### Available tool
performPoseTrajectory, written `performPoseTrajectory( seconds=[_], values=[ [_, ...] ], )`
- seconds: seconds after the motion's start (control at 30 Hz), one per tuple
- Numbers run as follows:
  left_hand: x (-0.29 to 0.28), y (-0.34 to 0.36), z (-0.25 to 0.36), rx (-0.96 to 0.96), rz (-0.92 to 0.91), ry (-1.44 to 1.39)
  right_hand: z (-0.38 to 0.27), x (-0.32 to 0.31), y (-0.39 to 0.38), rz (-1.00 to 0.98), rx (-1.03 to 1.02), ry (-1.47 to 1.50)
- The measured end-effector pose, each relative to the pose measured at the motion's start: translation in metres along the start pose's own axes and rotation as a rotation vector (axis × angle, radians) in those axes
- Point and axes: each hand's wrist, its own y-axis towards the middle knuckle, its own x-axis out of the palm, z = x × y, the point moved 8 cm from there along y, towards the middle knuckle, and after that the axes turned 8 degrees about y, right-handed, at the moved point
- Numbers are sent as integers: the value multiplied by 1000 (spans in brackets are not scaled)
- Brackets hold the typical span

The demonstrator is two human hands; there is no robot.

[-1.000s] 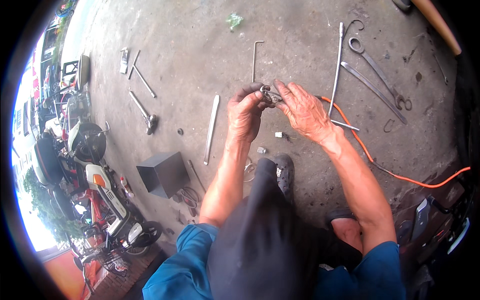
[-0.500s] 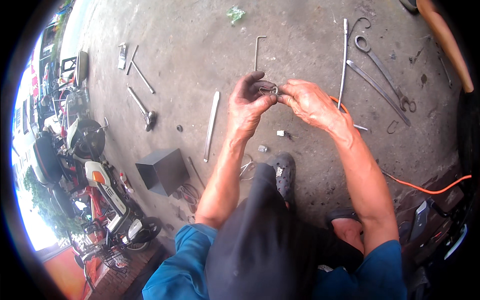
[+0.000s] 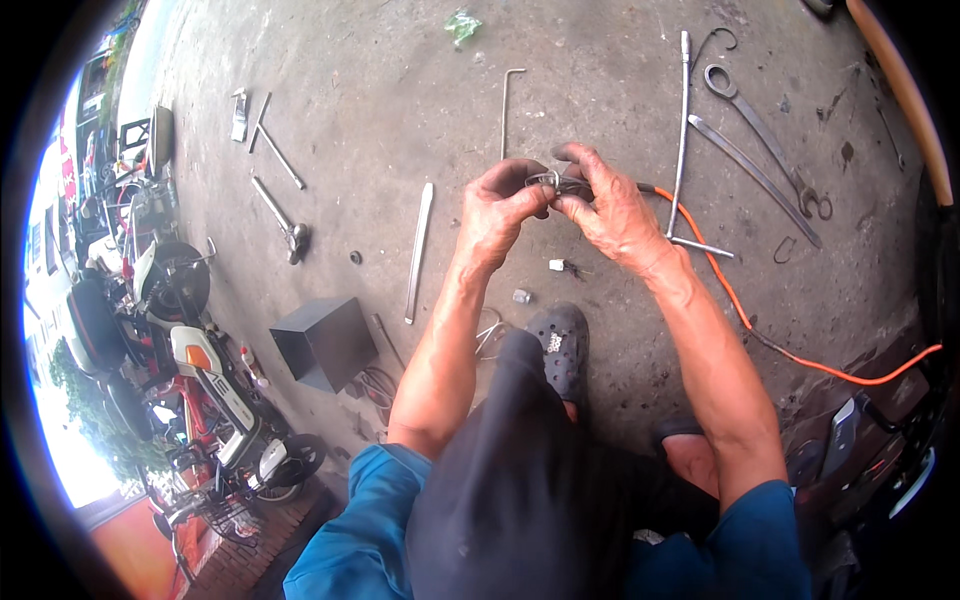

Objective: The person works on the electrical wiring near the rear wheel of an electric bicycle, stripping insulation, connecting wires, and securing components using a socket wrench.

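My left hand (image 3: 500,210) and my right hand (image 3: 605,205) are raised over the concrete floor, their fingertips closed on a small metal part (image 3: 550,182) with wire-like loops; its exact shape is partly hidden by my fingers. An orange cable (image 3: 705,255) with a dark section runs from behind my right hand toward the right edge; whether it joins the held part I cannot tell. Beyond the hands lies a thin L-shaped rod (image 3: 505,110). Just below them are a small white connector (image 3: 557,265) and a silvery metal piece (image 3: 521,296).
Several tools lie around: a flat bar (image 3: 418,255), a ratchet-like tool (image 3: 280,220), a T-bar (image 3: 682,130), a ring spanner (image 3: 750,120). A dark box (image 3: 325,345) sits lower left beside parked two-wheelers (image 3: 200,400). My shoed foot (image 3: 562,350) is below my hands.
My hands have shifted slightly, turning the small part between them. The right fingers are now raised and bent more, and more of the orange cable shows than half a second ago.
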Motion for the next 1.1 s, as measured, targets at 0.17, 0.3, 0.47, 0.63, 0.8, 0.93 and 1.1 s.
performPoseTrajectory(
  seconds=[0.17, 0.3, 0.47, 0.63, 0.8, 0.93, 1.1],
  values=[
    [9, 4, 11, 37, -138, 473, 2, 3, -5, -9, -40, -72],
    [26, 1, 35, 235, -82, 709, 0, -2, -6, 59, -91, -66],
    [24, -11, 43, 171, -65, 269, -23, -14, -12, 69, -37, 130],
    [-2, -33, 63, 244, 124, 74, -51, -1, -18, 132, -219, 168],
    [-16, -69, 118, 466, 151, 303, -78, -28, -40, 473, -353, -145],
    [-30, -78, 118, 431, 152, 98, -20, -38, -69, 344, 74, -553],
    [-38, -78, 90, 367, 237, -85, 7, -24, -84, 184, 119, -647]
  ],
)
